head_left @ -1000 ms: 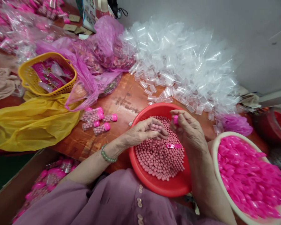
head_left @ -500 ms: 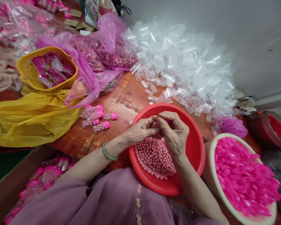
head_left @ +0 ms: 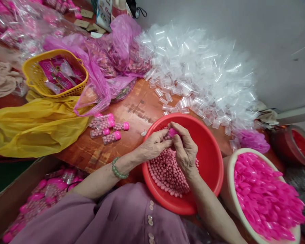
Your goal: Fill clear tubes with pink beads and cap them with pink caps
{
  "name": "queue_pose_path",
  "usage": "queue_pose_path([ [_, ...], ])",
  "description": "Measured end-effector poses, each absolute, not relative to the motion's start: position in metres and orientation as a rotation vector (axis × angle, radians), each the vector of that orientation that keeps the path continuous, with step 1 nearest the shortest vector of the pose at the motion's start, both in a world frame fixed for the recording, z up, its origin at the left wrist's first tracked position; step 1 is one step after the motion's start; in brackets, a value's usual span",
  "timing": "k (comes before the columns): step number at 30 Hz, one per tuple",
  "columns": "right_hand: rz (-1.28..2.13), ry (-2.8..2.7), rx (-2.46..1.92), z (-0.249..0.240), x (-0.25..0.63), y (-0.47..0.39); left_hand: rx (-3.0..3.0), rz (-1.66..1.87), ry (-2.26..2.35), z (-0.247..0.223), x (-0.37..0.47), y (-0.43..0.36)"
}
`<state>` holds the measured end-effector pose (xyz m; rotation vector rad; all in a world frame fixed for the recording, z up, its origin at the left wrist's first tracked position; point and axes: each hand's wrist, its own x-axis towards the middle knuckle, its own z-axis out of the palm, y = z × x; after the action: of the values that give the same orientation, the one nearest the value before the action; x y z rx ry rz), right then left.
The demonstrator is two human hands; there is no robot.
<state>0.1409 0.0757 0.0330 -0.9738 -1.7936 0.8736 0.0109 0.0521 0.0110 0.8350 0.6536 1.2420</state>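
Over the red basin [head_left: 211, 162], my left hand [head_left: 152, 145] pinches a small clear bottle of pink beads, mostly hidden behind the fingers. Its bright pink cap [head_left: 171, 132] points toward my right hand [head_left: 186, 150], whose thumb and bent index finger close around the cap. Whether the cap is fully seated cannot be made out. Below both hands, loose pink beads [head_left: 169, 173] cover the left part of the basin. Several capped bead bottles [head_left: 112, 137] lie on the table to the left of the basin.
Clear empty bottles [head_left: 198, 71] are heaped behind the basin. A white bucket [head_left: 230, 179] of pink caps [head_left: 266, 196] stands at the right. To the left are a yellow basket [head_left: 30, 76], a yellow bag [head_left: 38, 125] and purple bags [head_left: 124, 37]. A box of filled bottles [head_left: 45, 193] sits lower left.
My right hand has shifted slightly left and its fingers have turned, so the pink cap shows more clearly. My left hand keeps its pinch. The whole view has shifted a little.
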Motion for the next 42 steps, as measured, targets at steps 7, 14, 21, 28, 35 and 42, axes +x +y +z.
queue_pose_path([
  [7,0.967,-1.760,-1.085,0.042,0.159,0.083,0.930,1.193,0.741,0.008,0.012,0.056],
  [14,1.022,-1.515,-1.105,0.031,0.151,0.083,0.905,1.156,0.723,0.009,0.013,0.057],
  [21,0.892,-1.728,-1.027,0.039,0.155,0.082,0.915,1.160,0.725,0.008,0.011,0.058],
  [28,0.552,-2.242,-0.802,0.047,0.170,0.088,0.918,1.104,0.730,0.005,0.010,0.056],
  [35,0.111,-2.478,-0.760,0.031,0.167,0.084,0.730,1.058,0.644,0.017,0.006,0.057],
  [42,-0.098,-2.397,-0.662,0.026,0.161,0.087,0.739,1.043,0.574,0.013,0.007,0.057],
])
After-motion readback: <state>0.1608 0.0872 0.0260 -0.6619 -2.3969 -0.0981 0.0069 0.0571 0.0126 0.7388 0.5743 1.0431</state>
